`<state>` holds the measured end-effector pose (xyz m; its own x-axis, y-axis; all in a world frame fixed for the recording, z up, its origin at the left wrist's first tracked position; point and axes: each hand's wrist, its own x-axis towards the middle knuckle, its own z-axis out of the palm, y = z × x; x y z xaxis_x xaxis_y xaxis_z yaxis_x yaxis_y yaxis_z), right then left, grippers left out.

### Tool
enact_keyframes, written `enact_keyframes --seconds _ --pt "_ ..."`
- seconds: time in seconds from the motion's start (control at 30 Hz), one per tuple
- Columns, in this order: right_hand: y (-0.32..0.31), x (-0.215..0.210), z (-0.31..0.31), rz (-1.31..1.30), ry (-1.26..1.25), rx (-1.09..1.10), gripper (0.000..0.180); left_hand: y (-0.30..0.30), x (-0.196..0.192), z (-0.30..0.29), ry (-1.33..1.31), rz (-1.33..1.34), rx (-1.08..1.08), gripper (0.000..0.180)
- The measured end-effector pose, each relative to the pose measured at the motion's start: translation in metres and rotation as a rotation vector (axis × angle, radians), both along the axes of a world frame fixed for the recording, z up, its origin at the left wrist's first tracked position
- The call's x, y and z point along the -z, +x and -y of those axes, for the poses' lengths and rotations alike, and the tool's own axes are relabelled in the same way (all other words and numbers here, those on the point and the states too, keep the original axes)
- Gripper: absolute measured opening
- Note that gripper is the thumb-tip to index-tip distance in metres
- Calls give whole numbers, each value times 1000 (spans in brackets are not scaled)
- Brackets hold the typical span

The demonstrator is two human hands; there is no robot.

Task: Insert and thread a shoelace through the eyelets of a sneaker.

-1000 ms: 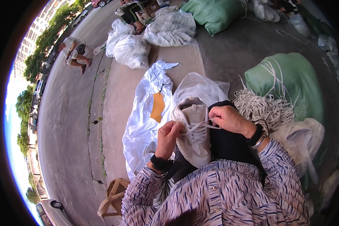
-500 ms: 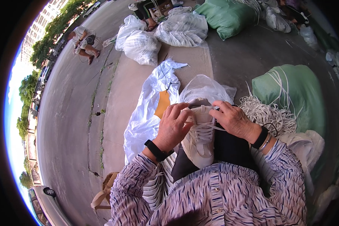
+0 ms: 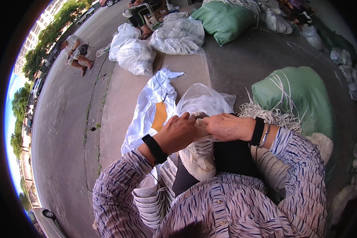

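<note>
A cream and white sneaker [image 3: 199,163] lies on my lap, toe toward my body, with pale laces [image 3: 203,147] across its front. My left hand [image 3: 179,133] and my right hand [image 3: 229,127] meet over its upper end, both closed, the fingertips pinched together there. Those fingers cover the collar and top of the lacing, so whether they grip lace or tongue is hidden. A pale wrap shows around one finger where the hands meet. Dark cloth [image 3: 236,160] covers my lap under the sneaker.
Nested white shoe pieces [image 3: 148,202] stand by my left side. Beyond my hands lie a clear plastic bag [image 3: 204,99] and a white sheet [image 3: 141,119] with an orange piece [image 3: 159,116]. Loose white laces [image 3: 271,117] lie beside a green sack [image 3: 295,95]. A seated person [image 3: 73,51] is far left.
Both hands have turned inward and come together over the sneaker's upper end, where they were apart on either side of it. The whole view has shifted slightly.
</note>
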<state>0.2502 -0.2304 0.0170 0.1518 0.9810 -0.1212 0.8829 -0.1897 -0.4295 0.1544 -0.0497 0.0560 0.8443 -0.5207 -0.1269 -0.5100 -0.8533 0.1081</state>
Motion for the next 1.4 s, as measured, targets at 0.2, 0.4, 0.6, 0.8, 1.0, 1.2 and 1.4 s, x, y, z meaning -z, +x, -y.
enact_keyframes --seconds 0.2,0.4,0.6,0.8,1.0,1.2,1.4 --pt "-7 2 -2 1 47 216 17 -1 11 7 -122 -94 -250 23" --pt "-11 18 0 -126 83 339 16 0 32 2 -1133 -364 -764 35" --pt "0 18 4 -843 435 486 16 -11 42 0 -1228 -299 -770 26" --pt "-26 14 -2 -1153 285 493 22 -17 43 1 -1434 -358 -706 19" --pt "-43 23 -24 -1026 420 624 5 -21 43 4 -1532 -358 -683 15" --pt "-30 -62 -2 -1530 677 492 9 -16 39 -8 -1478 -394 -707 25" --pt "-38 -125 26 -1140 902 122 11 -9 9 12 -1139 -183 -266 30"
